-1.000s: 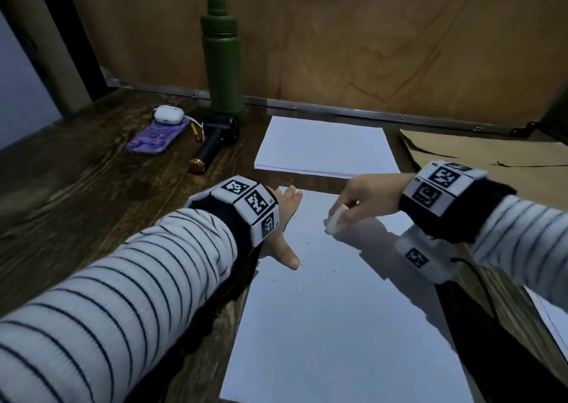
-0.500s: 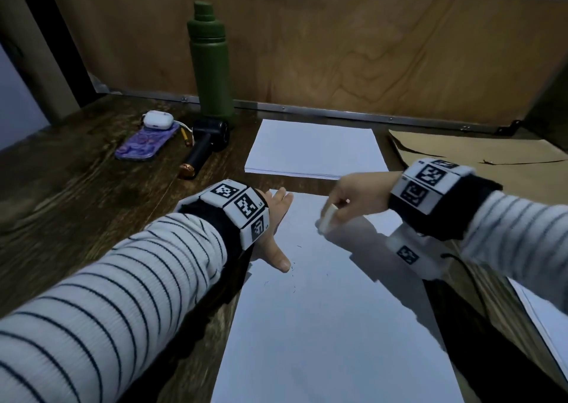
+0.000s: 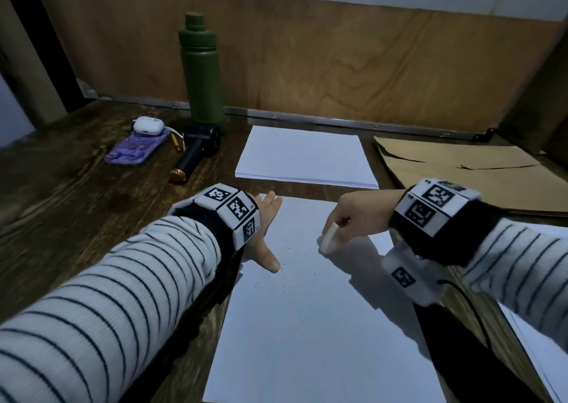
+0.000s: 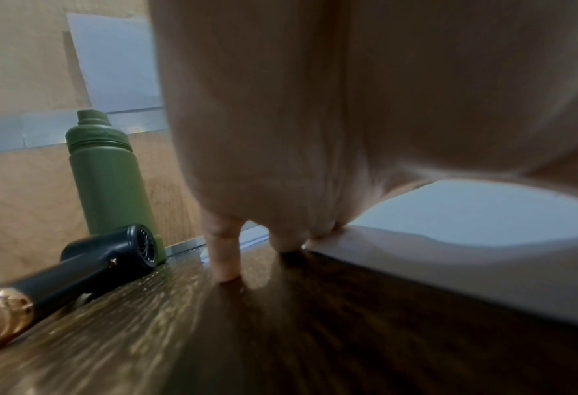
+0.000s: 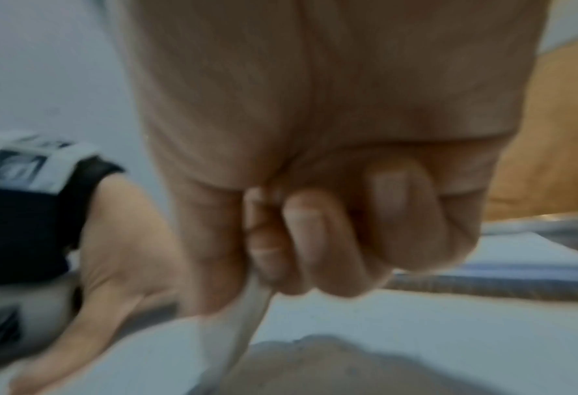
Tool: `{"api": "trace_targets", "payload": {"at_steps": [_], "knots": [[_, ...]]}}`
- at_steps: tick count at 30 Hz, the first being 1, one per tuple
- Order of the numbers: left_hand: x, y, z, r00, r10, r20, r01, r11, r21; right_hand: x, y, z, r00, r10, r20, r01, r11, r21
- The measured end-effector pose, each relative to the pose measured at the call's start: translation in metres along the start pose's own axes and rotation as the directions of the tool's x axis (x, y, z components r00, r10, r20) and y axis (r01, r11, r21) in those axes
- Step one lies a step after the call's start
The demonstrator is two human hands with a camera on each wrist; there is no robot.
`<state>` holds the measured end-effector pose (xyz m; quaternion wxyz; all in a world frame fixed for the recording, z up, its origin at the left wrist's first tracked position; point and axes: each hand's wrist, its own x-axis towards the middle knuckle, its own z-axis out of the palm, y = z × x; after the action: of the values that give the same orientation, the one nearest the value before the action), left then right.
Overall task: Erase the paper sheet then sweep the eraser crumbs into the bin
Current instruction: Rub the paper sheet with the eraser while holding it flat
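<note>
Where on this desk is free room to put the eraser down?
Free: dark wood left of the left hand, in front of the phone; also the near half of the paper sheet below both hands. Crowded: the back left, with green bottle, black blower and earbud case.

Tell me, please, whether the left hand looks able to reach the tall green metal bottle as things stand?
Probably yes: the left hand lies flat and holds nothing, and only the black handheld fan lies between it and the tall green metal bottle.
</note>
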<state>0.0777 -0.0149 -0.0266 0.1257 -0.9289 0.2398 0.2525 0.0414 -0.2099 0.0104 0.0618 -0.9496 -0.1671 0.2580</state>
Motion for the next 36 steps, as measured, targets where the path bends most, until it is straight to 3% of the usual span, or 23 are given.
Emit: {"api": "trace_targets", "payload": {"at_steps": [2, 3, 5, 6, 8, 9, 11, 15, 18, 20, 23, 25, 28, 32, 35, 36], "knots": [[-0.002, 0.000, 0.001, 1.000, 0.008, -0.008, -0.008, 0.999, -0.036, -0.003, 0.007, 0.007, 0.969, 0.140, -0.201, -0.052, 0.921, 0.387], [-0.005, 0.001, 0.000, 1.000, 0.016, -0.012, -0.017, 0.999, -0.051, -0.005, 0.010, 0.011, 0.930, 0.260, -0.258, -0.039, 0.771, 0.635], [-0.015, 0.005, -0.003, 0.999, 0.022, -0.031, -0.025, 0.996, -0.087, -0.012, 0.010, 0.021, 0.857, 0.466, -0.221, 0.066, 0.326, 0.943], [-0.021, 0.007, -0.006, 0.999, 0.017, -0.040, -0.021, 0.995, -0.097, -0.016, 0.008, 0.027, 0.833, 0.525, -0.175, 0.127, 0.126, 0.984], [-0.029, 0.011, -0.013, 0.997, -0.007, -0.078, 0.001, 0.996, -0.088, -0.024, 0.002, 0.040, 0.816, 0.571, -0.091, 0.233, -0.181, 0.956], [-0.032, 0.014, -0.016, 0.992, -0.011, -0.125, 0.002, 0.998, -0.070, -0.029, 0.000, 0.047, 0.814, 0.579, -0.049, 0.258, -0.285, 0.923], [-0.037, 0.018, -0.020, 0.969, -0.032, -0.245, 0.022, 0.999, -0.043, -0.038, -0.003, 0.061, 0.809, 0.588, 0.006, 0.285, -0.401, 0.871], [-0.056, 0.030, -0.021, 0.854, -0.086, -0.513, 0.033, 0.993, -0.110, -0.052, -0.005, 0.083, 0.787, 0.616, 0.020, 0.364, -0.491, 0.791], [-0.063, 0.048, -0.018, 0.841, -0.002, -0.541, -0.069, 0.991, -0.111, -0.058, -0.006, 0.091, 0.806, 0.592, -0.005, 0.406, -0.547, 0.732], [-0.069, 0.068, -0.011, 0.851, 0.139, -0.507, -0.199, 0.978, -0.066, -0.061, -0.004, 0.092, 0.827, 0.562, 0.003, 0.389, -0.577, 0.718], [-0.075, 0.103, 0.004, 0.864, 0.367, -0.344, -0.358, 0.929, 0.092, -0.061, -0.001, 0.092, 0.837, 0.547, 0.015, 0.369, -0.584, 0.722], [-0.077, 0.119, 0.015, 0.897, 0.399, -0.190, -0.382, 0.916, 0.124, -0.060, 0.000, 0.093, 0.838, 0.545, 0.018, 0.364, -0.584, 0.725], [-0.082, 0.119, 0.030, 0.952, 0.299, -0.063, -0.294, 0.953, 0.076, -0.059, 0.001, 0.094, 0.852, 0.522, 0.023, 0.352, -0.606, 0.714], [-0.093, 0.085, 0.050, 0.994, 0.043, -0.097, -0.052, 0.994, -0.094, -0.059, 0.004, 0.096, 0.860, 0.510, 0.008, 0.357, -0.614, 0.703], [-0.100, 0.055, 0.052, 0.956, -0.267, -0.120, 0.238, 0.947, -0.215, -0.058, 0.005, 0.097, 0.863, 0.505, -0.007, 0.361, -0.607, 0.708], [-0.102, 0.051, 0.049, 0.941, -0.315, -0.127, 0.278, 0.930, -0.242, -0.058, 0.005, 0.097, 0.862, 0.507, -0.010, 0.363, -0.604, 0.709]]}}
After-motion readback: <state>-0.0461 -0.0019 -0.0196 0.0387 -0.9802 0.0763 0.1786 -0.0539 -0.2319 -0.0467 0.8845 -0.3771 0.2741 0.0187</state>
